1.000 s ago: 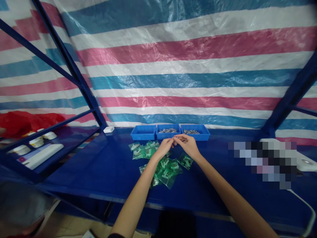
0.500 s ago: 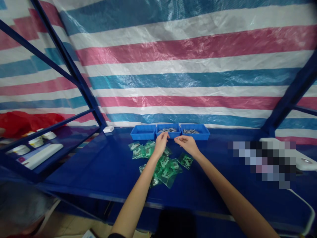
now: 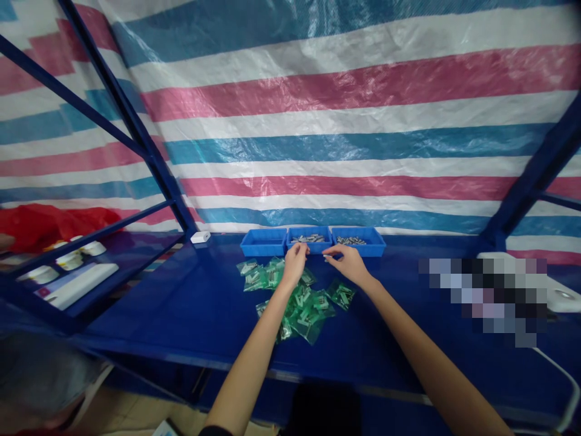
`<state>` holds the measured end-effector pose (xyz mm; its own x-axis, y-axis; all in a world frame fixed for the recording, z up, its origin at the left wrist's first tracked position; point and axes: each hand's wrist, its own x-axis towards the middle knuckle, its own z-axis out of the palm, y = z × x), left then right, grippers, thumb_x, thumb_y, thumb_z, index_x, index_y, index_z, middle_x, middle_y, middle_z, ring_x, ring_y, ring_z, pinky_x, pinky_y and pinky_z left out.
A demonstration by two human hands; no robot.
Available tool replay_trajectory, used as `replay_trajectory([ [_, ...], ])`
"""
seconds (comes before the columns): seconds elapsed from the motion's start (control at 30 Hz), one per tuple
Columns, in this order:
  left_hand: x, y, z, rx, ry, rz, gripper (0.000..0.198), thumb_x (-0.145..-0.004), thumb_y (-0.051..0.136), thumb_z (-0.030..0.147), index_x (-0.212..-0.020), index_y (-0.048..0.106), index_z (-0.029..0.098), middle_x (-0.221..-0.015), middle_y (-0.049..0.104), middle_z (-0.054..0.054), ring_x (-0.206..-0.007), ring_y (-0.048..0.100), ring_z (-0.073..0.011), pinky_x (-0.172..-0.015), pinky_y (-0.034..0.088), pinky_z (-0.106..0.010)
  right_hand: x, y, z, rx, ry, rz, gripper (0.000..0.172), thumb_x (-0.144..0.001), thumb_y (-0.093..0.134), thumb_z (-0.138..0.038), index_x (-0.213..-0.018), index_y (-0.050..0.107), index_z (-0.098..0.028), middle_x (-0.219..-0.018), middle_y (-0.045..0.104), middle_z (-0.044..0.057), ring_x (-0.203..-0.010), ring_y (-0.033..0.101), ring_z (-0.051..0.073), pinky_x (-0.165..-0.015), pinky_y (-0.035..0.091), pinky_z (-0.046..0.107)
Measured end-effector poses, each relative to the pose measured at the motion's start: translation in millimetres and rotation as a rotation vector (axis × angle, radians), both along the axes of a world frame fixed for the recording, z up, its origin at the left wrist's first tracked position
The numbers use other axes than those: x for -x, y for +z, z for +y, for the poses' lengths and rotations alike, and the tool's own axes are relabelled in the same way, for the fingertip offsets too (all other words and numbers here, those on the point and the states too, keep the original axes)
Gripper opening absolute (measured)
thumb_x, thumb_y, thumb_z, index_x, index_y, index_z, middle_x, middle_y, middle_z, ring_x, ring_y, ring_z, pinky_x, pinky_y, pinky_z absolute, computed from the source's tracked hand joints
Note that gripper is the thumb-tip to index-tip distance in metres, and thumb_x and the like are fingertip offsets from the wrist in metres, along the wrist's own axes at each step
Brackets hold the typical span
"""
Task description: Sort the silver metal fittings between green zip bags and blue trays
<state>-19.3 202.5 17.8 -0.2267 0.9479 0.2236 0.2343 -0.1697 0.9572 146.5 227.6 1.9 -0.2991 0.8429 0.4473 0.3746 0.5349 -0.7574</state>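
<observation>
Noted nearest a loose heap of small green bags (image 3: 308, 309) on the blue table (image 3: 181, 303), lying under and between both forearms. Found beyond it the left hand (image 3: 294, 261), palm down with fingers curled at the front rim of the middle bin (image 3: 320, 248), grip not readable, and the right hand (image 3: 348, 263) just beside it but apart, thumb and forefinger narrowed to a pinch, contents too small to confirm. Recorded farthest a row of three touching blue bins, left bin (image 3: 263, 248), middle bin and right bin (image 3: 363, 249), the latter two holding grey metal parts (image 3: 307, 238), set against the striped tarpaulin (image 3: 318, 121).
</observation>
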Motion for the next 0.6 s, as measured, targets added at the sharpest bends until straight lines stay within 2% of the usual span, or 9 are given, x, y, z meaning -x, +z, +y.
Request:
replay_trajectory([
  [0.07, 0.0, -0.1, -0.2, 0.002, 0.004, 0.009, 0.024, -0.079, 0.041, 0.033, -0.066, 0.053, 0.016, -0.068, 0.054, -0.001, -0.058, 0.047, -0.0107, -0.056, 0.038, -0.021, -3.9, -6.6, -0.7, -0.097, -0.065, -0.189, 0.016, -0.072, 0.060, -0.017, -0.083, 0.069, -0.025, -0.089, 0.068, 0.002, -0.083, 0.062, 0.020, -0.076, 0.050, 0.034],
  [0.17, -0.3, -0.4, -0.3, 0.003, -0.011, 0.015, 0.025, -0.079, 0.042, 0.034, -0.066, 0.052, 0.016, -0.068, 0.054, -0.001, -0.056, 0.047, -0.0103, -0.055, 0.038, -0.021, -5.3, -15.1, -0.9, -0.137, -0.085, -0.318, 0.021, -0.072, 0.060, -0.012, -0.087, 0.068, -0.025, -0.092, 0.068, 0.002, -0.089, 0.061, 0.020, -0.079, 0.048, 0.033],
  [0.3, -1.6, -0.8, -1.6, 0.001, -0.060, 0.032, 0.024, -0.077, 0.045, 0.035, -0.064, 0.052, 0.016, -0.065, 0.052, 0.000, -0.056, 0.046, -0.0100, -0.056, 0.038, -0.021, -3.1, -18.9, -0.9, -0.142, -0.091, -0.377, 0.027, -0.072, 0.058, -0.008, -0.094, 0.066, -0.023, -0.095, 0.066, 0.003, -0.091, 0.058, 0.019, -0.078, 0.047, 0.029],
  [0.4, -2.1, -1.4, -2.7, -0.006, -0.079, 0.053, 0.024, -0.076, 0.046, 0.035, -0.064, 0.052, 0.016, -0.065, 0.053, 0.000, -0.057, 0.047, -0.0102, -0.056, 0.038, -0.021, -2.3, -18.9, -2.6, -0.148, -0.120, -0.404, 0.025, -0.075, 0.058, -0.012, -0.096, 0.065, -0.023, -0.095, 0.064, 0.005, -0.091, 0.057, 0.019, -0.074, 0.047, 0.029],
  [0.6, -1.3, -3.8, -2.1, 0.007, -0.089, 0.098, 0.023, -0.077, 0.045, 0.035, -0.066, 0.053, 0.016, -0.067, 0.055, 0.000, -0.058, 0.049, -0.0111, -0.056, 0.038, -0.021, -1.1, -22.4, -4.4, -0.144, -0.182, -0.439, 0.018, -0.077, 0.058, -0.013, -0.086, 0.069, -0.026, -0.092, 0.068, 0.004, -0.090, 0.059, 0.022, -0.074, 0.047, 0.031],
])
